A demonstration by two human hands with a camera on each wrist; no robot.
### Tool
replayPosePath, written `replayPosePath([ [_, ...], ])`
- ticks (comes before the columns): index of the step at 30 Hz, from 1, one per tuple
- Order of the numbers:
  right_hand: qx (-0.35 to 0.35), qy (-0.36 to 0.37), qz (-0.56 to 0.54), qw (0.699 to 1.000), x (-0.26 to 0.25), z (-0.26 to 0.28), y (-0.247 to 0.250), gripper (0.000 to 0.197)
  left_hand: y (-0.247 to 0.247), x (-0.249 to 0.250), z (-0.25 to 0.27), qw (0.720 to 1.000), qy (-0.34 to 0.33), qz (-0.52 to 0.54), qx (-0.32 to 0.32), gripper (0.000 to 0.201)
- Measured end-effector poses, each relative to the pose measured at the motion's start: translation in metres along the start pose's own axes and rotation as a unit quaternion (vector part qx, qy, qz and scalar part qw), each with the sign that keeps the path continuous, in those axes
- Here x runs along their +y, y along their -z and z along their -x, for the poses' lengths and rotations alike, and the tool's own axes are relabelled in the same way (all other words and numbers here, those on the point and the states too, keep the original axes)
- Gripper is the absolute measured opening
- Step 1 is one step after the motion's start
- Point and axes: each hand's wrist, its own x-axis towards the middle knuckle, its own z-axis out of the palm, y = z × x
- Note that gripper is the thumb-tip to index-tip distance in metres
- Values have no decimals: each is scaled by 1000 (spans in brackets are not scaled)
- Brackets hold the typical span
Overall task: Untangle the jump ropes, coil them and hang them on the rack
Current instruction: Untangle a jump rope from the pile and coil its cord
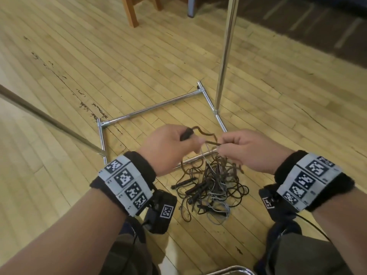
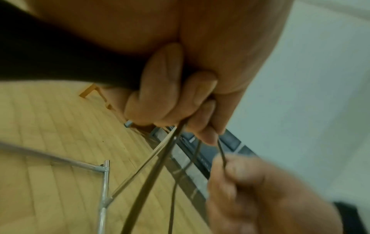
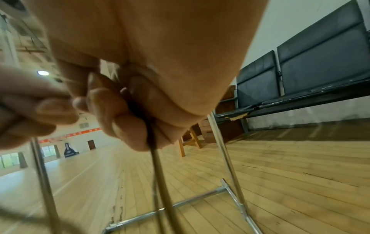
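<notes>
While both hands pinch cord, one tangled rope pile (image 1: 210, 187) lies below.

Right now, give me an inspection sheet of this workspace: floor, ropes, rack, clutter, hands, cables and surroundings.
Surface: wooden plank floor, scuffed with dark marks.
Job's things: tangled jump ropes heaped on the floor inside the rack base; none coiled or hung.
Clutter: nothing seen.
Hands: left hand grips a dark rope handle; right hand pinches a brown strand.
Cables: thin black wire runs from the right wrist camera.
Surroundings: wooden chair leg, dark bench seats by the wall.
</notes>
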Motion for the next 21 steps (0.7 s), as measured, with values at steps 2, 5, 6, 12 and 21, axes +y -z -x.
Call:
replayPosePath([
  [2,8,-21,32,999,17,0,7,30,12,-6,-2,992,25,108,63,34],
  [5,38,-84,102,990,49,-2,20,32,39,-18,-8,944,88,248,199,31],
  [6,43,-105,129,985,58,-1,25,33,50,-22,-9,921,109,289,239,29],
  [12,32,-169,215,961,75,5,34,25,76,-48,-1,878,171,316,316,21],
  [21,-9,-16,64,998,-12,3,0,32,12,0,12,998,10,34,47,42],
])
